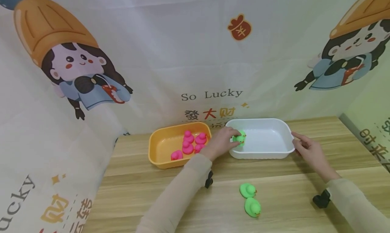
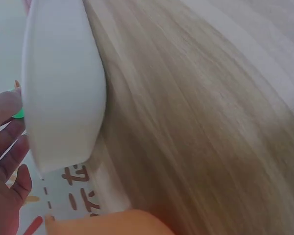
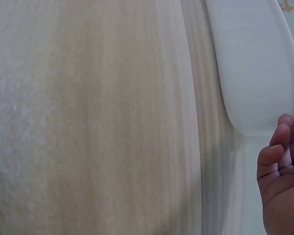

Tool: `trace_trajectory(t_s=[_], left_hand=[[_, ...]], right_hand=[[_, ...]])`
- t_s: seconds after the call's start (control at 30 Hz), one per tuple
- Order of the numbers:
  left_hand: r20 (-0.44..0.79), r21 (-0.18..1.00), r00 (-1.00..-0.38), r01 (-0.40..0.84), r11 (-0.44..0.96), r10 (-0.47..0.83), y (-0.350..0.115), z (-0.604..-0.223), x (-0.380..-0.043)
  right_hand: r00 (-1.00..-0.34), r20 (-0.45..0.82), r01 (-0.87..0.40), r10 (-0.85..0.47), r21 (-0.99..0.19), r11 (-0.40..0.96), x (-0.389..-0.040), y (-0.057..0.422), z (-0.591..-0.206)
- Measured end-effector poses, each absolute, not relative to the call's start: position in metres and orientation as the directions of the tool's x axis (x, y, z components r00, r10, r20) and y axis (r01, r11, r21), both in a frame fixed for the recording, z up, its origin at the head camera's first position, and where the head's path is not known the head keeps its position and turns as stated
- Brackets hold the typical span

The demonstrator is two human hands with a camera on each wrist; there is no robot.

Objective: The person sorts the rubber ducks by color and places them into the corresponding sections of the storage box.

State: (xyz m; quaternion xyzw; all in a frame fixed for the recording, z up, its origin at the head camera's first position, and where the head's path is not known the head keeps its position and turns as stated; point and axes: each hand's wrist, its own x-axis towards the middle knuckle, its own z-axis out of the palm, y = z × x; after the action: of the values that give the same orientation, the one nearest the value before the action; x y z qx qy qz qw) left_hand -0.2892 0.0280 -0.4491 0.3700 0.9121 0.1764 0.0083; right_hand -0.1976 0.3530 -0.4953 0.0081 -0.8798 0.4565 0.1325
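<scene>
My left hand [image 1: 220, 142] reaches over the left end of a white tub [image 1: 265, 155] and pinches a small green rubber duck [image 1: 240, 139] between thumb and fingers. Another green duck seems to sit right behind it, partly covered by the fingers. At the tub's opposite end, my right hand [image 1: 310, 155] grips the rim. The right wrist view shows its fingers [image 3: 279, 139] against the tub's end wall. Two more green ducks, a farther one [image 1: 247, 190] and a nearer one [image 1: 253, 207], lie on the table in front of the tub.
Left of the white tub stands a yellow-orange tub [image 1: 166, 164] with several pink rubber ducks [image 1: 188, 147] in it. Both tubs are on a wood-grain table [image 1: 289, 185], close to a printed cloth backdrop [image 1: 158, 57]. My left forearm [image 1: 179, 195] passes in front of the yellow-orange tub.
</scene>
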Motion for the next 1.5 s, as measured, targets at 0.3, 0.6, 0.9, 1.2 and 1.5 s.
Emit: trace_trajectory(t_s=[0.3,0.6,0.9,1.2,1.5], left_hand=[[0.054,0.23,-0.764,0.636,0.736,0.643,0.036,-0.459,-0.293],[0.042,0.159,-0.798,0.599,0.785,0.601,0.043,-0.461,-0.291],[0.045,0.196,-0.804,0.589,0.784,0.593,0.042,-0.46,-0.291],[0.088,0.26,-0.78,0.618,0.742,0.619,0.035,-0.454,-0.289],[0.191,0.303,-0.705,0.704,0.642,0.683,0.019,-0.449,-0.275]], right_hand=[[-0.966,0.229,-0.119,0.116,-0.8,0.589,-0.197,0.351,-0.494],[-0.966,0.235,-0.13,0.109,-0.801,0.584,-0.196,0.35,-0.493],[-0.97,0.211,-0.103,0.116,-0.799,0.592,-0.197,0.352,-0.496],[-0.968,0.224,-0.123,0.11,-0.812,0.57,-0.196,0.351,-0.497],[-0.967,0.233,-0.14,0.107,-0.829,0.541,-0.198,0.352,-0.498]])
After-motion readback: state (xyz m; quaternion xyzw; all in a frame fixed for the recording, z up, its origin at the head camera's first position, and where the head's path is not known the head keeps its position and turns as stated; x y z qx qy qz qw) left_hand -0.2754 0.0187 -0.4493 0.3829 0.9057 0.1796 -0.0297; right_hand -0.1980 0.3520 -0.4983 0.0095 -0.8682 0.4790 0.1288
